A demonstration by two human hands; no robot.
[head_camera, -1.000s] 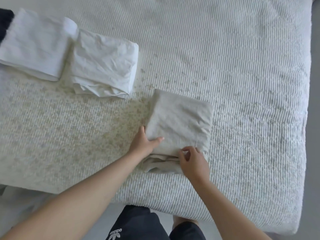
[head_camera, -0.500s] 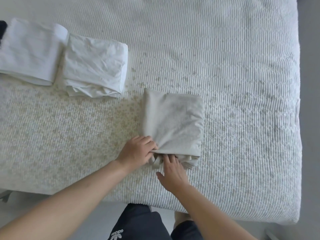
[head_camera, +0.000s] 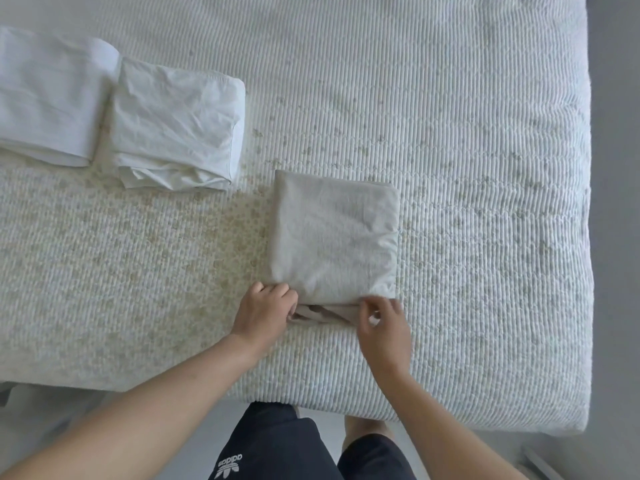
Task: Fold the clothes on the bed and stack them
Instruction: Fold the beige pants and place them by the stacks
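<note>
A folded beige garment lies in the middle of the ribbed white bed. Its loose layers stick out at the near edge. My left hand grips the garment's near left corner with curled fingers. At the near right corner my right hand pinches the fabric between thumb and fingers. Two folded white garments lie side by side at the far left: one closer to the middle, the other partly cut off by the frame.
The bed's near edge runs just in front of my legs, in dark shorts. The right edge of the bed borders grey floor. Open bed surface stretches to the right and beyond the beige garment.
My right hand has shifted from the middle of the garment's near edge to its right corner and now pinches it. My left hand stays at the left corner.
</note>
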